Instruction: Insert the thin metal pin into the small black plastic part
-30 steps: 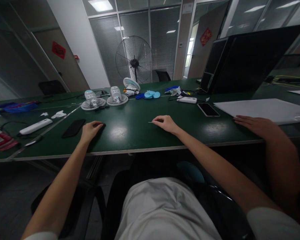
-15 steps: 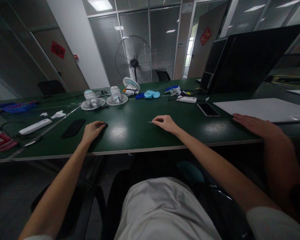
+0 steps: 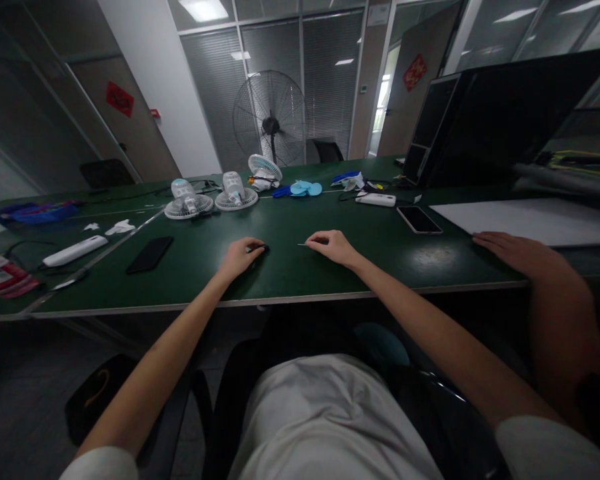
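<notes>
Both our hands are resting on the green table (image 3: 190, 267), close to its near edge and near the middle of its width. Our left hand (image 3: 240, 257) is curling loosely over a small dark object (image 3: 260, 249), fingertips touching it; whether we are gripping it or only covering it, we cannot tell. Our right hand (image 3: 333, 245) is lying half closed, thumb and forefinger pinching a thin pin-like sliver (image 3: 303, 245). The sliver is pointing left, its long axis running along the table edge, its free tip aimed at the dark object with only a short gap of bare table between. The right hand is holding it; the left is the nearer to its tip.

Against the frame a second ago, our left hand has slid right with the dark object, away from the black phone (image 3: 149, 254), closing most of the gap. The right hand has not moved. A co-worker's hand (image 3: 513, 252) is still lying flat toward the right end, beside the white sheet (image 3: 530, 223).
</notes>
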A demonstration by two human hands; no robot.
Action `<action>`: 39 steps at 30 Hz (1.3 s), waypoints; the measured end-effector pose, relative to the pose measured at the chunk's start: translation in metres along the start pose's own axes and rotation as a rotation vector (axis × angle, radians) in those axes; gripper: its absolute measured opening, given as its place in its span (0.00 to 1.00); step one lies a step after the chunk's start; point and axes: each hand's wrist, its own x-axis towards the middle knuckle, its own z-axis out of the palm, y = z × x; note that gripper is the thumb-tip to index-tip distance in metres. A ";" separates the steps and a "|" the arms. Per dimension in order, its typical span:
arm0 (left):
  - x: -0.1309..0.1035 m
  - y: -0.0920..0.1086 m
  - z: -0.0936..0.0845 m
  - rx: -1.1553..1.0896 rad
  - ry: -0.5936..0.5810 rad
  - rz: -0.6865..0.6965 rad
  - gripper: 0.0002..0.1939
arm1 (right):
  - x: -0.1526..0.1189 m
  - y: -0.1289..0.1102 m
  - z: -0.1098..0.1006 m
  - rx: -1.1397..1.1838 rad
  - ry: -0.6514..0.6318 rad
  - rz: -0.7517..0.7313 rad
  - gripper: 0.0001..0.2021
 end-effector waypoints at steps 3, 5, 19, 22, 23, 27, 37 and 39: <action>0.007 0.031 0.026 -0.032 -0.051 0.069 0.13 | 0.000 -0.002 0.001 0.002 0.008 0.004 0.09; 0.011 0.050 0.042 -0.054 -0.079 0.117 0.12 | 0.000 -0.002 0.001 0.001 0.017 0.001 0.09; 0.022 0.066 0.064 -0.126 -0.090 0.096 0.10 | 0.001 -0.001 0.004 -0.037 0.046 -0.015 0.08; 0.023 0.062 0.065 -0.107 -0.070 0.105 0.11 | 0.001 0.000 0.004 -0.081 0.081 0.010 0.08; 0.023 0.060 0.066 -0.101 -0.061 0.104 0.10 | 0.001 0.001 0.004 -0.104 0.088 0.025 0.08; 0.025 0.054 0.067 -0.104 -0.047 0.094 0.10 | 0.002 0.006 0.005 -0.190 0.098 0.069 0.08; 0.027 0.051 0.067 -0.128 -0.081 0.065 0.09 | 0.001 0.006 0.003 -0.157 0.043 0.048 0.09; 0.027 0.052 0.066 -0.128 -0.087 0.081 0.10 | 0.000 0.006 0.004 -0.155 0.039 0.044 0.09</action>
